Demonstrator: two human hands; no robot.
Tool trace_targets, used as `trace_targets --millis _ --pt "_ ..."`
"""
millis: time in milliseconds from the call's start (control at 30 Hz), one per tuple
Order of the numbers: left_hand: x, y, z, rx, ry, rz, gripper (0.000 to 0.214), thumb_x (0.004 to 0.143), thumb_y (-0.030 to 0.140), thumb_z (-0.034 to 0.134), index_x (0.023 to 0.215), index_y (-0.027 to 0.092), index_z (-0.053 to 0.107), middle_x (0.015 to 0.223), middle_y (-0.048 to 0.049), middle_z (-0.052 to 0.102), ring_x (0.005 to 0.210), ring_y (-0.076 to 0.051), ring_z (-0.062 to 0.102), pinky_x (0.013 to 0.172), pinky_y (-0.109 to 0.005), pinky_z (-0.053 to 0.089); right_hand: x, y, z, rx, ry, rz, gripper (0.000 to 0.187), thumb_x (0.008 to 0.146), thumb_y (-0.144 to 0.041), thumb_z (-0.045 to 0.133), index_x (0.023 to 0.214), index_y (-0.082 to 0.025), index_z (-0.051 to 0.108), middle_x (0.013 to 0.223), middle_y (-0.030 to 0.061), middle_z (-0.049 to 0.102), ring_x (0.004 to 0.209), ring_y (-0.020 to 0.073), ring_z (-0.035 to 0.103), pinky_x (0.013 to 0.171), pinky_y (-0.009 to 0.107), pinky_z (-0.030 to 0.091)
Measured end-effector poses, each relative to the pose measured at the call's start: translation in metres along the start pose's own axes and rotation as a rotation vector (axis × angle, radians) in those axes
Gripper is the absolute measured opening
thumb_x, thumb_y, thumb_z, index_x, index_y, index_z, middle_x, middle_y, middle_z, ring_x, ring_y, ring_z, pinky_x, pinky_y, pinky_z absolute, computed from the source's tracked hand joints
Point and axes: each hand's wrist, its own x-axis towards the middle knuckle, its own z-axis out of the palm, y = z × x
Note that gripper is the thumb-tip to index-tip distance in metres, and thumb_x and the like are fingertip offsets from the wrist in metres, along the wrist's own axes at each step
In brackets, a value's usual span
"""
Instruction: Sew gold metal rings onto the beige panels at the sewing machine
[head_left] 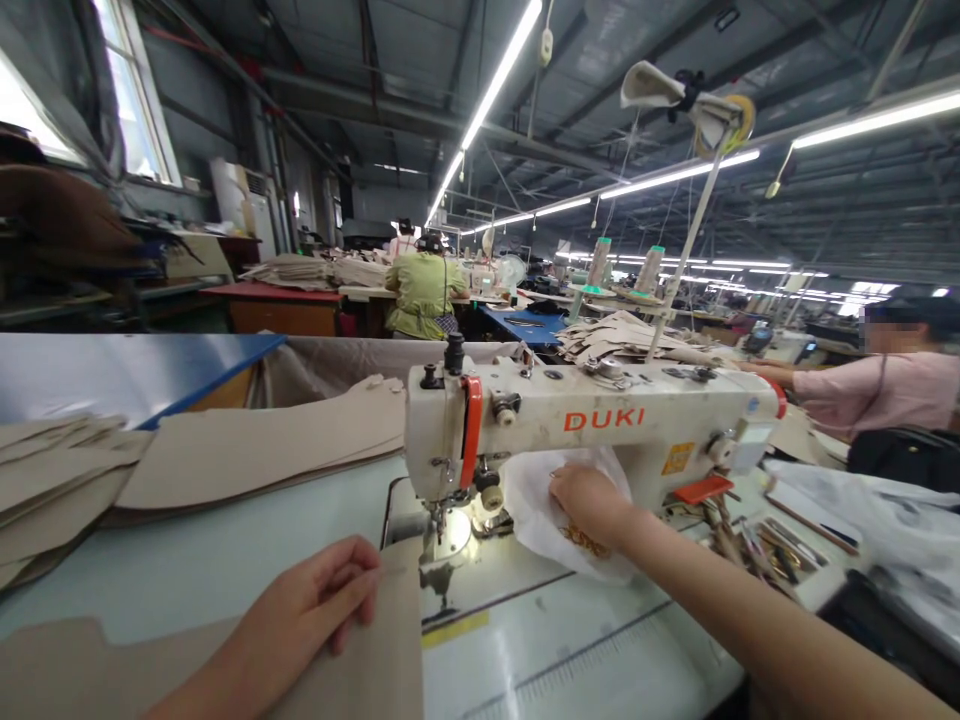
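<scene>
My left hand [322,600] rests on a beige fabric panel [386,650] at the front of the sewing table, its fingers curled in and the thumb against them. Whether it holds anything small is hidden. My right hand [591,505] reaches into a white plastic bag [529,500] under the sewing machine's arm. Its fingers bend downward and their tips are out of sight. Small gold-coloured metal pieces [586,541] lie in the bag beside the wrist. The white sewing machine [600,400] stands just behind, its needle area [442,525] lit, between my hands.
Stacks of beige cut panels [262,450] lie on the left. Tools fill a tray [787,550] on the right, near clear plastic [877,510]. A thread stand pole [686,255] rises behind the machine. One person [889,385] sits at right, another [426,290] ahead.
</scene>
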Motion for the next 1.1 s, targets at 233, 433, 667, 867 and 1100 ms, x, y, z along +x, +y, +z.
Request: trace_targets --millis 233,433,667,867,1100 --pt "0.002 0.000 0.000 -0.015 -0.011 -0.009 0.034 0.073 0.054 0.051 0.074 0.020 0.052 0.058 0.0038 0.058 0.043 -0.010 0.045 0.046 -0.021 0.039 0.004 0.003 -0.002 0.086 0.021 0.030 0.021 0.075 0.000 0.050 0.080 -0.009 0.069 0.088 0.0170 0.069 0.087 0.0256 0.062 0.078 0.030 0.043" --pt "0.002 0.001 -0.001 -0.067 -0.001 0.022 0.030 0.073 0.050 0.054 0.072 0.020 0.054 0.059 0.0023 0.061 0.043 -0.011 0.047 0.046 -0.021 0.039 -0.011 -0.003 -0.013 0.381 0.218 0.096 0.023 0.076 -0.004 0.048 0.083 -0.015 0.067 0.086 0.0094 0.071 0.079 0.0208 0.065 0.073 0.029 0.047" --pt "0.000 0.000 0.000 -0.155 0.022 0.044 0.028 0.070 0.046 0.059 0.072 0.019 0.060 0.058 0.0017 0.061 0.048 -0.012 0.050 0.048 -0.022 0.041 -0.035 -0.031 -0.021 0.864 0.392 0.031 0.011 0.081 -0.020 0.051 0.084 -0.016 0.060 0.080 0.0057 0.068 0.071 0.0154 0.065 0.064 0.025 0.051" --pt "-0.007 0.006 0.000 -0.215 0.053 0.048 0.020 0.068 0.038 0.060 0.071 0.018 0.060 0.057 0.0042 0.059 0.050 -0.011 0.049 0.051 -0.022 0.041 -0.047 -0.073 -0.040 1.145 0.427 -0.084 0.004 0.077 -0.019 0.059 0.077 -0.018 0.063 0.076 0.0035 0.066 0.069 0.0146 0.061 0.065 0.026 0.049" --pt "-0.019 0.007 0.009 -0.292 0.107 0.086 0.017 0.072 0.033 0.058 0.074 0.016 0.058 0.062 0.0013 0.061 0.051 -0.011 0.051 0.050 -0.022 0.041 -0.038 -0.120 -0.020 1.231 0.333 -0.101 0.006 0.076 -0.022 0.062 0.073 -0.020 0.066 0.073 0.0028 0.066 0.066 0.0155 0.061 0.062 0.025 0.048"
